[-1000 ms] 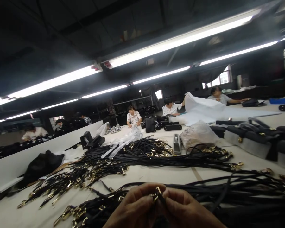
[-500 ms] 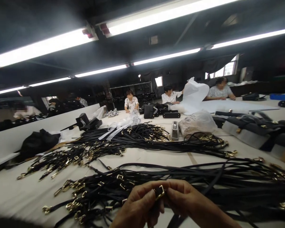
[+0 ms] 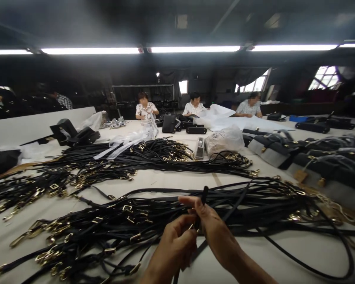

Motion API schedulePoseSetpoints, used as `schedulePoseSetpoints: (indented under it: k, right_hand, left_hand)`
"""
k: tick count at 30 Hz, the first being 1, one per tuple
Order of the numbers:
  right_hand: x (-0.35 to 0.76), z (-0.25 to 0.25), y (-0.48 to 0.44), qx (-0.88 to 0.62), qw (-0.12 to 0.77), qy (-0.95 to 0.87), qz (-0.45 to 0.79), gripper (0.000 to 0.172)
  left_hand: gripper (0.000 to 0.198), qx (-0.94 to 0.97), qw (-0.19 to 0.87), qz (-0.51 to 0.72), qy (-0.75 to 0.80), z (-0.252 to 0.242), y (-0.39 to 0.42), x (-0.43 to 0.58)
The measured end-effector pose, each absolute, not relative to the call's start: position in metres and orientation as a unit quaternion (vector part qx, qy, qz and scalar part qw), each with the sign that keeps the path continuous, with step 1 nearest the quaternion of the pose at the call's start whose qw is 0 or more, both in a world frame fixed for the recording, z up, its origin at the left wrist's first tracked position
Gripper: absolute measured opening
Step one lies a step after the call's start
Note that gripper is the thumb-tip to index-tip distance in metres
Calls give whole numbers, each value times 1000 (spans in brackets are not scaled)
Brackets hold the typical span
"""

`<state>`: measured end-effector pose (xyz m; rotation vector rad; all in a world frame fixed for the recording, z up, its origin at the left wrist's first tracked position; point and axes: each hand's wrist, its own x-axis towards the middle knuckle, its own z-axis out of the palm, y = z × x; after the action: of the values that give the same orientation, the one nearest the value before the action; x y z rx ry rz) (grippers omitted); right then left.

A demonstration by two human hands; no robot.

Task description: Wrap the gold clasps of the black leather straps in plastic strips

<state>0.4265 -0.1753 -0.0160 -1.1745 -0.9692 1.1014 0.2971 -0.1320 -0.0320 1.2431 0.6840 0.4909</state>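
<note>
A black strap (image 3: 205, 194) with a gold buckle (image 3: 191, 226) is held between both hands, low in the middle of the view. My left hand (image 3: 177, 244) is closed around the strap at the buckle. Just right of it, my right hand (image 3: 211, 225) pinches the strap, whose end sticks up past the thumb. Beneath and behind the hands spreads a pile of black straps (image 3: 154, 201) with gold buckles and snap hooks (image 3: 51, 252). The left hand's lower fingers are partly hidden.
A second heap of black straps (image 3: 154, 163) lies farther back. Beyond it stand a tape dispenser (image 3: 200, 150) and a clear plastic bag (image 3: 225, 140). Black handbags (image 3: 328, 165) line the right side. Several people (image 3: 146, 108) work at the far side of the table (image 3: 177, 182).
The view has levelled and turned right. My right hand has risen and turned upward along the strap; the strap end now points up, and the buckle is mostly covered.
</note>
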Motion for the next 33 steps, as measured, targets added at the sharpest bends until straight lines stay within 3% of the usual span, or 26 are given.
schedulePoseSetpoints:
  k: [3, 10, 18, 33]
  right_hand:
    - [440, -15, -179, -388, 676, -300, 550, 59]
    - [477, -24, -196, -271, 725, -190, 604, 47]
    - [477, -48, -218, -471, 615, -243, 584, 34]
    - [456, -54, -225, -589, 534, -367, 482, 60]
  left_hand:
    - [44, 560, 737, 193, 327, -35, -133, 301]
    - [20, 658, 627, 167, 383, -29, -133, 300]
    - [19, 687, 600, 159, 378, -27, -138, 300]
    - [22, 697, 563, 216, 389, -25, -149, 295]
